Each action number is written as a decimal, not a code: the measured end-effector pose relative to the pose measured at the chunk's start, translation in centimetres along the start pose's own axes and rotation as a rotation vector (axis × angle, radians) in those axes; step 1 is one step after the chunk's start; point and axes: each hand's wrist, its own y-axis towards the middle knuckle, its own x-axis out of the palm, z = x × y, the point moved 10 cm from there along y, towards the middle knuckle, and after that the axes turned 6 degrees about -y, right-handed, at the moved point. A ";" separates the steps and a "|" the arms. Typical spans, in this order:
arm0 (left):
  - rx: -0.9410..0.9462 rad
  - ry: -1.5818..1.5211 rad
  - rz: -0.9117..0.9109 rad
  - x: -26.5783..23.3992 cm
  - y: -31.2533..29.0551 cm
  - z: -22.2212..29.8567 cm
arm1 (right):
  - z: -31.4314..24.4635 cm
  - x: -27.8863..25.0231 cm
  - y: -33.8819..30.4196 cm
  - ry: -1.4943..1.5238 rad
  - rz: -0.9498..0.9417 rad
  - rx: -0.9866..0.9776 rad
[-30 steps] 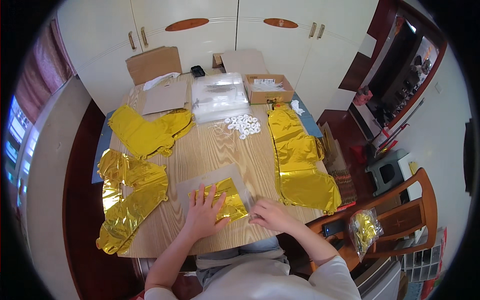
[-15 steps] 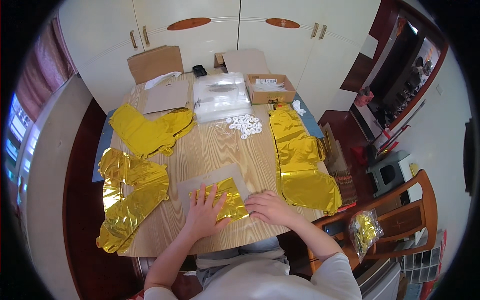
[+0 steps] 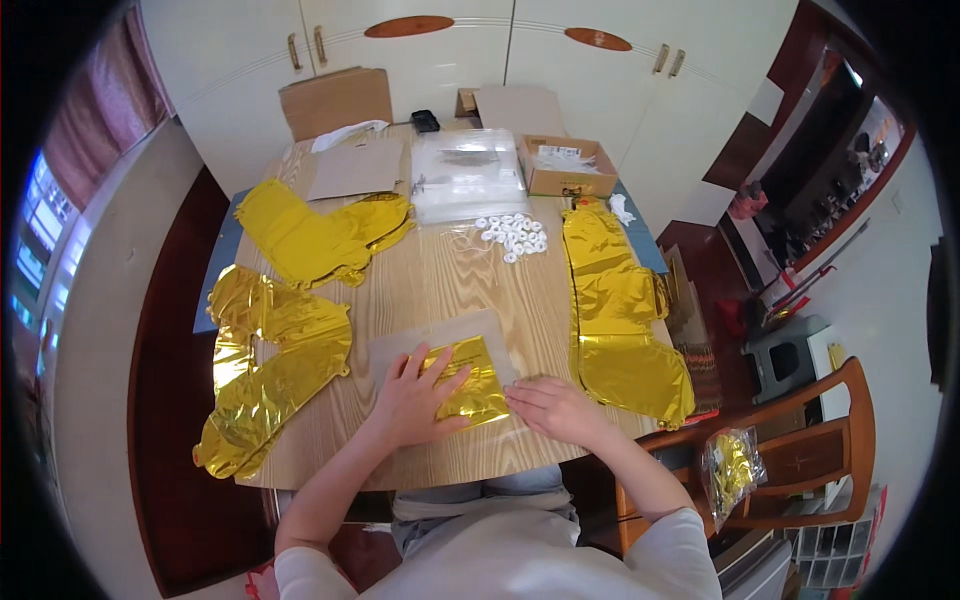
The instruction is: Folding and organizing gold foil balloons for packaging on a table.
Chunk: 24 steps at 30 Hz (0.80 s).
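Note:
A folded gold foil balloon lies flat on a grey card at the table's near edge. My left hand rests on its left part, fingers spread and pressing down. Against the foil's right edge my right hand lies low, its fingers stretched and side by side; its fingertips touch the corner. The card is partly hidden beneath the foil and my left hand. Unfolded gold foil balloons lie at the far left, with another balloon nearer me and more balloons along the right side.
Small white rings sit mid-table beside a stack of clear plastic bags. Behind are an open cardboard box, a cardboard sheet and a black object. A wooden chair holding a bagged gold item stands right.
The view has shifted, so the table sits slightly higher and further right. My left hand stays on the foil, and my right hand keeps at its right edge with little movement.

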 end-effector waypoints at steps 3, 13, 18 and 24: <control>0.074 -0.001 0.001 0.6 0.6 -1.1 | 0.5 0.2 0.0 -0.014 -0.006 0.008; 0.174 -0.035 0.104 0.5 2.5 -1.9 | -1.2 -0.3 2.8 -0.034 -0.026 0.064; 0.177 -0.080 0.106 0.7 2.6 -2.2 | -7.1 3.7 5.1 0.153 -0.037 0.106; 0.163 -0.151 0.141 0.3 2.5 -2.9 | -7.8 4.7 5.5 0.032 -0.061 0.054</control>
